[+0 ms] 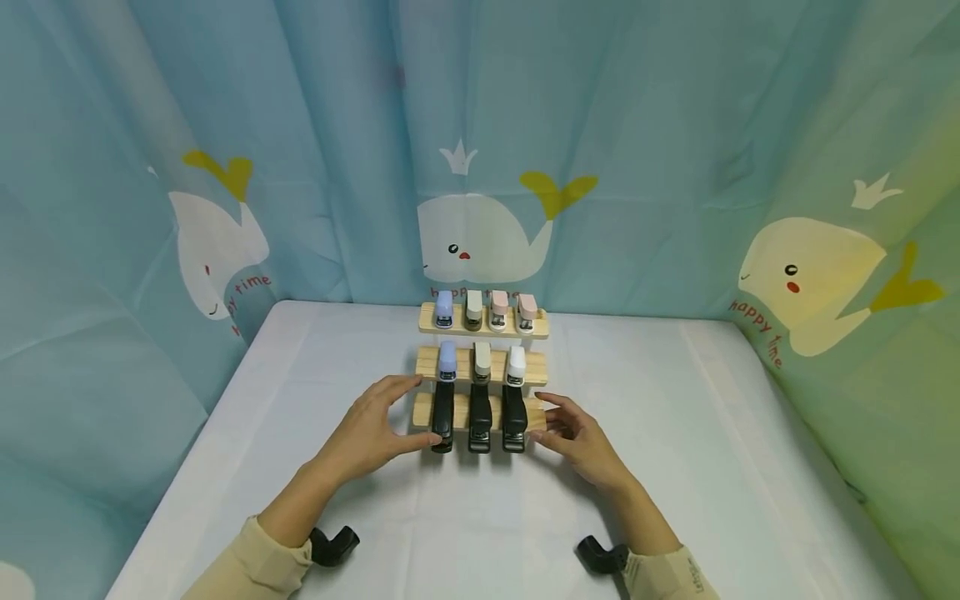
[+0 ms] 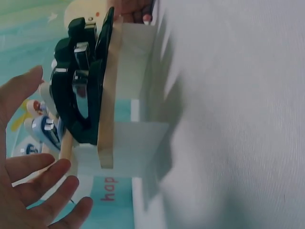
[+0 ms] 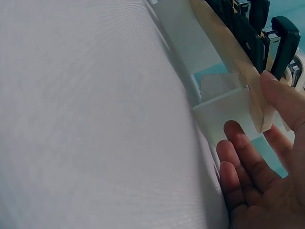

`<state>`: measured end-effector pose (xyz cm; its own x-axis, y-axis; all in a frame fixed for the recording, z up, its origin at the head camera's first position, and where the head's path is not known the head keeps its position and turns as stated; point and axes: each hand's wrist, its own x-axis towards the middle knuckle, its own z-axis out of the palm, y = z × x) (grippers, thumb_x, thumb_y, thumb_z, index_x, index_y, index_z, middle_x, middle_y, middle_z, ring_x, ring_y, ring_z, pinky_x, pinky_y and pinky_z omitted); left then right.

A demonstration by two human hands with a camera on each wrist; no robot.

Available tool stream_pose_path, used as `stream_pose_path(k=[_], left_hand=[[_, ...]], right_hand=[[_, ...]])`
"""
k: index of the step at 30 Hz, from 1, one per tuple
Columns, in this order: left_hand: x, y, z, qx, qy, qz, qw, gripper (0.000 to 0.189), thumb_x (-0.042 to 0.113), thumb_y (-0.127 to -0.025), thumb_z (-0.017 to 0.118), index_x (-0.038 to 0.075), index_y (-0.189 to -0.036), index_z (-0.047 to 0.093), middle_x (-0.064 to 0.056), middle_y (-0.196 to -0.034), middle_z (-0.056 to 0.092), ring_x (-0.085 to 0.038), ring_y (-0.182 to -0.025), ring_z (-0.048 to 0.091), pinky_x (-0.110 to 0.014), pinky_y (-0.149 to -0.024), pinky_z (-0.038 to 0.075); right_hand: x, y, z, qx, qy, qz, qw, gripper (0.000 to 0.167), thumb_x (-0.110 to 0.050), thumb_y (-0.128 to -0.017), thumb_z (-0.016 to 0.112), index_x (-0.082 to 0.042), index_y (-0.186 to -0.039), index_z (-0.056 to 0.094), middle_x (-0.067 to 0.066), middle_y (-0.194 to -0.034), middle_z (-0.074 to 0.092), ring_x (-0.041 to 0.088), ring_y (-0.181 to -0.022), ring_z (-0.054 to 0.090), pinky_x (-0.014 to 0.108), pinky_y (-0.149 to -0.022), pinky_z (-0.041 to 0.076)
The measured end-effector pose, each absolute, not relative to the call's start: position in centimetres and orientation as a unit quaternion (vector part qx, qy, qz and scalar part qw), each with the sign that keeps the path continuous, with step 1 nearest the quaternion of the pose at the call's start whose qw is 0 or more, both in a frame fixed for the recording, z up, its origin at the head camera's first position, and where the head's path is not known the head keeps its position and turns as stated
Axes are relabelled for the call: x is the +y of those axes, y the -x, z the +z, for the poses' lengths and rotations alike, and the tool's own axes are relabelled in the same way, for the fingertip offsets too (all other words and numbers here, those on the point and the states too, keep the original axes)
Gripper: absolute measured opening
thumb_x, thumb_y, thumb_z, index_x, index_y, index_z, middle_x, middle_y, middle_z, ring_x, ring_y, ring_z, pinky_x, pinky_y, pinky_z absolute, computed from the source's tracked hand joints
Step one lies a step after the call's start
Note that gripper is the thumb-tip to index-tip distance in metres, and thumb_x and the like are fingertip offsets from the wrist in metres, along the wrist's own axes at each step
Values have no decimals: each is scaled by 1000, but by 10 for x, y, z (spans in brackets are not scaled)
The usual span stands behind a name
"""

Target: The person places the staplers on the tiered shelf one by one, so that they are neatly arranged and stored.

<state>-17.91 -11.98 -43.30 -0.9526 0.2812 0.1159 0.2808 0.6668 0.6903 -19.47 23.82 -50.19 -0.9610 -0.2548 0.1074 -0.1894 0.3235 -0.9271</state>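
A three-tier wooden rack (image 1: pixel 424 411) carries staplers. Three black staplers (image 1: pixel 480 417) lie on its lowest board, handles toward me. At the board's left end is my left hand (image 1: pixel 367 429), fingers spread; in the left wrist view it stands apart from the nearest black stapler (image 2: pixel 59 95). My right hand (image 1: pixel 581 442) is at the right end of the same board. In the right wrist view its thumb (image 3: pixel 281 98) lies at the board's edge (image 3: pixel 259 107), with the other fingers loosely bent below and behind the end, beside a pale support panel (image 3: pixel 226 112).
Small staplers stand on the upper boards: a blue one (image 1: pixel 447 360), a beige one (image 1: pixel 482 360) and a white one (image 1: pixel 516 364) in the middle, several more (image 1: pixel 498 310) on top. A white cloth (image 1: pixel 645 375) covers the table. A whale-print curtain (image 1: pixel 637 100) hangs behind and beside it.
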Motion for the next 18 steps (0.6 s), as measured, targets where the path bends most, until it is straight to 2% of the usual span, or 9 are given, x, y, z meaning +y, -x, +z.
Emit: stream_pose_path(k=[4,9,13,18], left_hand=[[-124,184,-436,912,-149,381,-4,95,68,-77,82,24,-155,49,-5,-157,47,-37,-143,48,-62,-110,44],[-131,192,-439,913,-143,382,-1,95,69,-81,77,20,-157,46,-7,-160,44,-37,-141,50,-60,-109,45],[-137,198,-441,912,-134,388,7,92,71,-87,70,21,-159,42,-8,-163,39,-38,-149,40,-63,-115,39],[-147,207,-443,913,-145,381,5,92,73,-92,60,18,-162,36,-10,-167,33,-38,-155,29,-66,-119,31]], right_hand=[[243,199,-501,813,123,-568,37,59,-14,-95,76,-9,-149,52,22,-122,67,13,-100,65,24,-85,52],[249,204,-499,799,114,-588,47,55,-14,-102,68,-3,-152,47,29,-126,61,9,-97,66,26,-81,57],[256,206,-494,795,97,-597,42,54,-16,-105,63,-1,-153,44,30,-129,60,10,-99,67,30,-80,59],[264,206,-482,797,61,-600,22,53,-25,-108,58,-2,-153,44,28,-132,60,12,-105,67,31,-84,59]])
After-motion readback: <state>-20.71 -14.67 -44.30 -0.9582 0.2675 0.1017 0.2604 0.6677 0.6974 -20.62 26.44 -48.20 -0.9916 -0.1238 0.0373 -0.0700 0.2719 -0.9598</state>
